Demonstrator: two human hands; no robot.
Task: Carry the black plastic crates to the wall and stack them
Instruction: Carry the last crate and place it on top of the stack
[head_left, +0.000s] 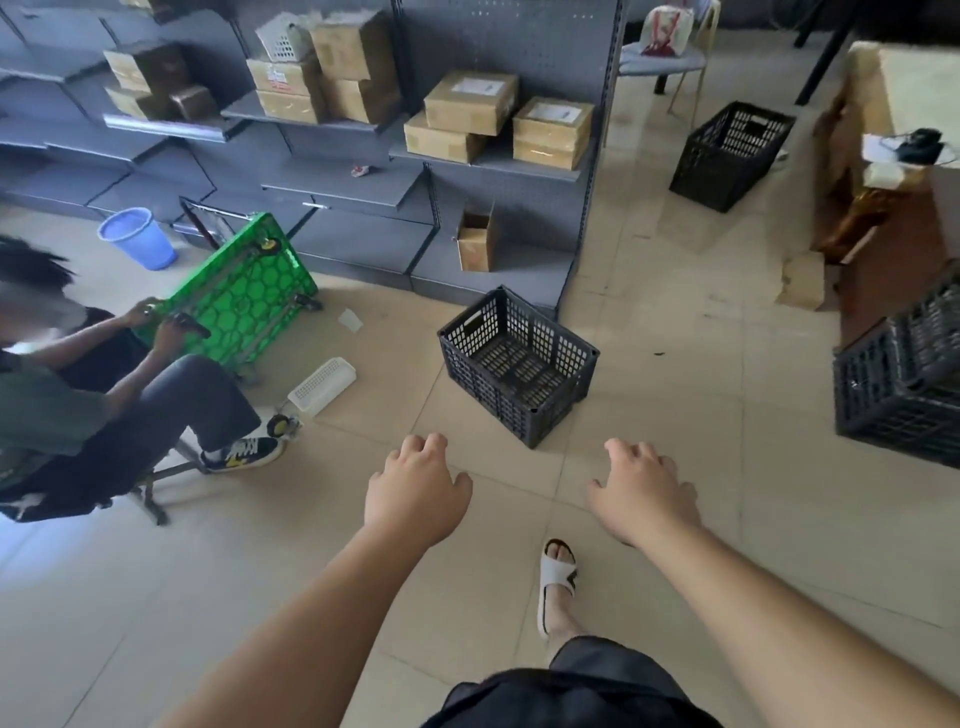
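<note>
A black plastic crate (517, 364) stands empty on the tiled floor just ahead of me, near the end of the grey shelving. A second black crate (730, 153) sits farther back on the right. At the right edge two more black crates (904, 389) rest one in the other. My left hand (415, 491) and my right hand (641, 491) reach forward, palms down, fingers loosely spread, both empty and a short way short of the nearest crate.
A person sits on a chair at the left, holding an upturned green trolley (244, 296). A white basket (322, 384), a loose wheel and a blue bin (137, 236) lie nearby. Grey shelving (467, 156) holds cardboard boxes. A wooden table (883, 156) stands right.
</note>
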